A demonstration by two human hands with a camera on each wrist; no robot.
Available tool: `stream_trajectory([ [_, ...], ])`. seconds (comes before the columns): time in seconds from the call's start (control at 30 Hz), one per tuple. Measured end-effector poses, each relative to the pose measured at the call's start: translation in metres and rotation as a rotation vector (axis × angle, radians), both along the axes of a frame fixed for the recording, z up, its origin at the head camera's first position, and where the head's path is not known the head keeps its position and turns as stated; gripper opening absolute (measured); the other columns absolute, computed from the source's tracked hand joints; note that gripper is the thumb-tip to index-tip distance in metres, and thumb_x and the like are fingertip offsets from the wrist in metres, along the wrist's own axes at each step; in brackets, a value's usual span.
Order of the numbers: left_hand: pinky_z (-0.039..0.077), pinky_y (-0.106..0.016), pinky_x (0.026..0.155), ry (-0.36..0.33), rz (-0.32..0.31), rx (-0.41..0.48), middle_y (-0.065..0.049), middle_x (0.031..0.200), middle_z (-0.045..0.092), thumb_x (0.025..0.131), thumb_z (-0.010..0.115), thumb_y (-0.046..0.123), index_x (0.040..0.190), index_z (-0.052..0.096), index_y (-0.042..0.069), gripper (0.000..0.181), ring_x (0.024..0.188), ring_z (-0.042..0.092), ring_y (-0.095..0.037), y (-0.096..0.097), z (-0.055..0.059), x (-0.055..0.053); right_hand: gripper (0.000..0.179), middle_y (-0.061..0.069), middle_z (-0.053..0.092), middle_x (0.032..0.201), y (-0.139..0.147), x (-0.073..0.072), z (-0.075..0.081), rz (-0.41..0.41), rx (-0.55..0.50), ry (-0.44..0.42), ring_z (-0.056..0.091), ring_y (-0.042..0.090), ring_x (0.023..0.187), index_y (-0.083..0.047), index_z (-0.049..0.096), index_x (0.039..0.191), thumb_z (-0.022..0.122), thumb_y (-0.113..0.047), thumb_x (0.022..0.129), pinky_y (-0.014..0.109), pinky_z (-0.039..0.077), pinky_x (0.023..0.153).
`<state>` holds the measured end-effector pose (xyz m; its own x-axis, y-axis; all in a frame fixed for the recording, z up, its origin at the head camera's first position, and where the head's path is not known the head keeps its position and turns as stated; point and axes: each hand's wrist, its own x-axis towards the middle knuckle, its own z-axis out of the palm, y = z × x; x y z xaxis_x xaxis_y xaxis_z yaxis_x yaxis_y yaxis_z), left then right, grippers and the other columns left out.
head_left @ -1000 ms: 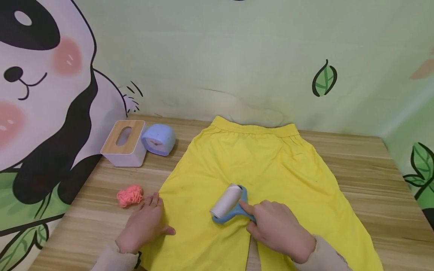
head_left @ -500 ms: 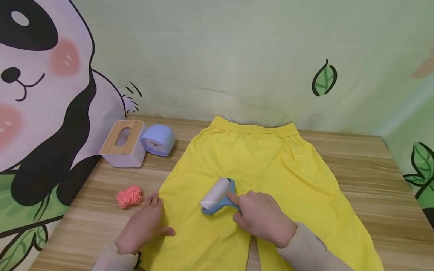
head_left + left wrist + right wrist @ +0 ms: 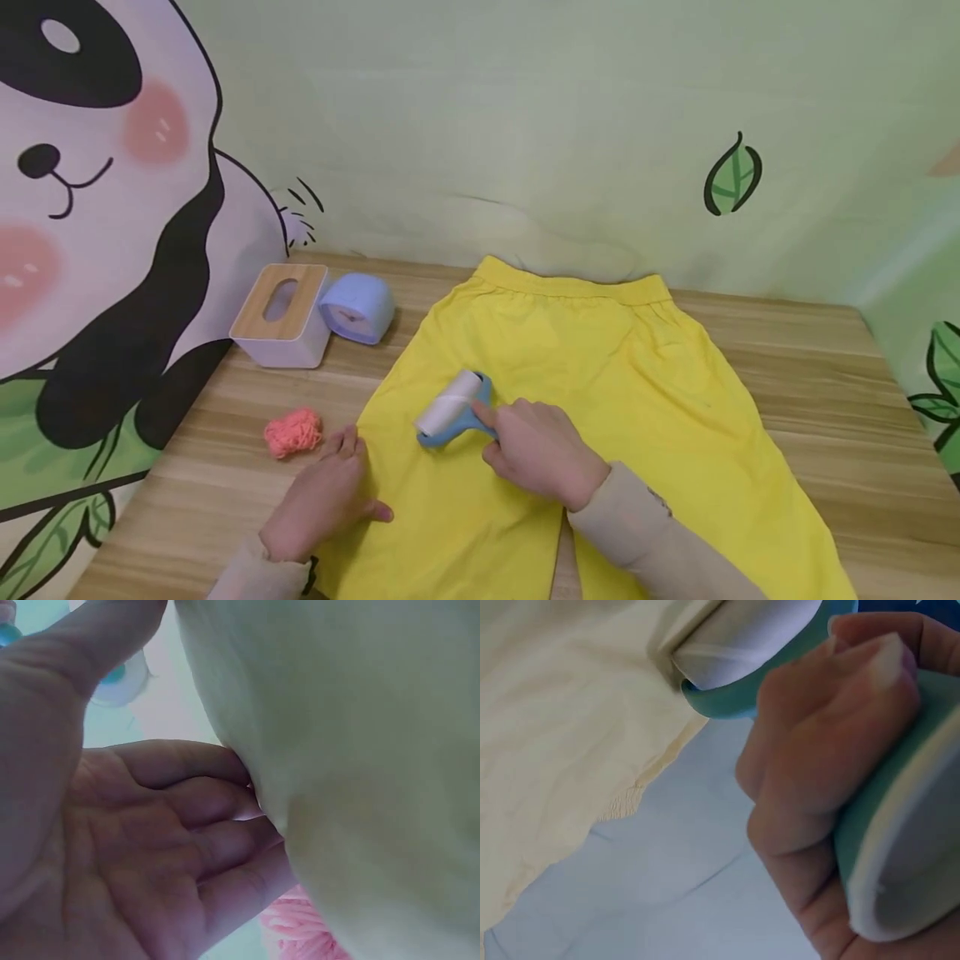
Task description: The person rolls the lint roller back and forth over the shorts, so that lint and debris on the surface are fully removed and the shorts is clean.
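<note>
Yellow trousers (image 3: 615,375) lie spread on the wooden table, waistband at the back. My right hand (image 3: 543,450) grips the blue handle of a lint roller (image 3: 450,404), index finger stretched along it. The white roll lies over the upper part of the left trouser leg. In the right wrist view the fingers (image 3: 832,742) curl round the handle, and the roll's end is at the fabric. My left hand (image 3: 322,492) rests at the left edge of the trousers, thumb on the cloth. The left wrist view shows its fingers (image 3: 217,847) extended, tips at the fabric's edge.
A bundle of coral yarn (image 3: 293,432) lies just beyond the left fingertips. Behind it stand a white tissue box (image 3: 288,346) with a wooden lid and a light blue clock (image 3: 360,307). A wall (image 3: 487,125) with a painted panda closes off the back.
My right hand has moved the lint roller left and farther back over the trousers. The left hand has kept its place at their edge. The head view has shifted slightly.
</note>
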<state>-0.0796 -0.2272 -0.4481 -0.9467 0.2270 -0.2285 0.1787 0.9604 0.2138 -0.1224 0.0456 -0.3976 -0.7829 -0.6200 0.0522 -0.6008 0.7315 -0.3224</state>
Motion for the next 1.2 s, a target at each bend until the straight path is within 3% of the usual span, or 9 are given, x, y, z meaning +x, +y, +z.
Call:
stream_trajectory([
  [0.3, 0.042, -0.053, 0.099, 0.060, -0.023, -0.028, -0.040, 0.137, 0.041, 0.064, 0.084, 0.054, 0.129, 0.046, -0.022, 0.107, 0.128, 0.040, -0.051, -0.004, -0.002, 0.003, 0.054, -0.008, 0.032, 0.048, -0.020, -0.012, -0.016, -0.018, -0.034, -0.010, 0.028, 0.008, 0.037, -0.011, 0.056, 0.138, 0.058, -0.014, 0.084, 0.026, 0.029, 0.033],
  [0.6, 0.043, -0.053, 0.098, 0.058, -0.022, -0.038, -0.040, 0.137, 0.041, 0.065, 0.083, 0.054, 0.130, 0.044, -0.023, 0.108, 0.128, 0.040, -0.052, -0.003, 0.000, 0.002, 0.056, -0.009, 0.031, 0.048, -0.016, -0.010, -0.018, -0.066, -0.063, -0.124, 0.029, 0.006, 0.038, -0.015, 0.052, 0.142, 0.058, -0.014, 0.086, 0.025, 0.031, 0.036],
  [0.9, 0.042, -0.055, 0.099, 0.003, 0.006, -0.036, -0.040, 0.141, 0.037, 0.067, 0.083, 0.052, 0.133, 0.041, -0.022, 0.107, 0.131, 0.037, -0.051, -0.002, 0.003, 0.002, 0.057, -0.010, 0.028, 0.048, 0.016, 0.005, -0.018, -0.071, -0.072, -0.133, 0.026, 0.005, 0.038, -0.018, 0.053, 0.141, 0.061, -0.017, 0.085, 0.025, 0.030, 0.035],
  [1.2, 0.043, -0.058, 0.096, -0.035, 0.032, -0.034, -0.038, 0.143, 0.035, 0.067, 0.082, 0.054, 0.135, 0.041, -0.020, 0.108, 0.133, 0.034, -0.050, 0.000, 0.005, 0.001, 0.059, -0.011, 0.026, 0.048, 0.052, 0.031, -0.008, -0.169, -0.025, -0.210, 0.025, 0.005, 0.038, -0.026, 0.054, 0.141, 0.060, -0.017, 0.083, 0.026, 0.031, 0.036],
])
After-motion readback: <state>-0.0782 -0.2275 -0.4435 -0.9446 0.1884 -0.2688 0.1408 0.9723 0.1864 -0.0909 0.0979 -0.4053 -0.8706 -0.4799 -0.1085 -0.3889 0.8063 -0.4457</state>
